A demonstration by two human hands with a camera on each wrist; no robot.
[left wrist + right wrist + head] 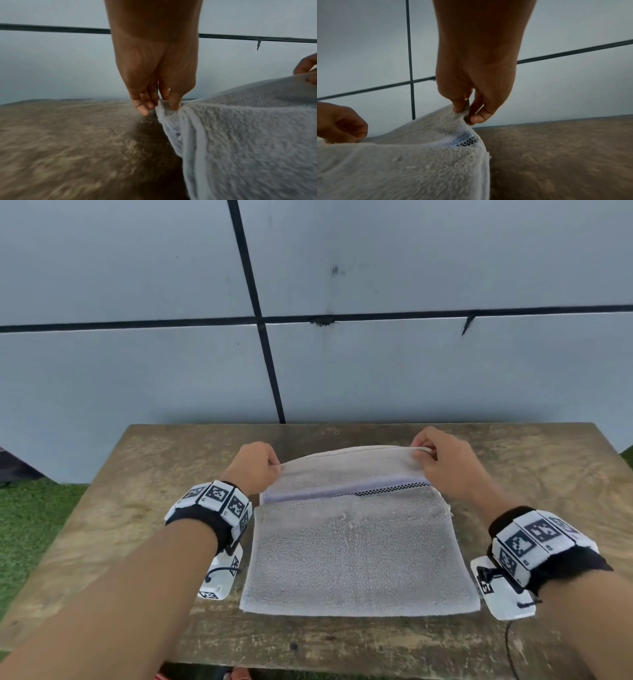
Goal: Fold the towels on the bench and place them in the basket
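A pale, nubby terry towel (356, 549) lay on the worn wooden bench (137, 481), its far edge raised off the rest. The left hand (255, 465) and right hand (442, 462) pinched that edge's two corners, well apart.

Outdoor spot, likely yard or patio: weathered wooden bench (171, 474) on green turf (30, 525), grey panelled wall (411, 364) with dark seams on far side.

No readable text, brand or number anywhere. Only black-and-white square fiducial markers, on white wristbands (215, 498) (537, 537) at both wrists; patterns, not letters. Pale grey terry towel (356, 556): checkered stripe, no label.
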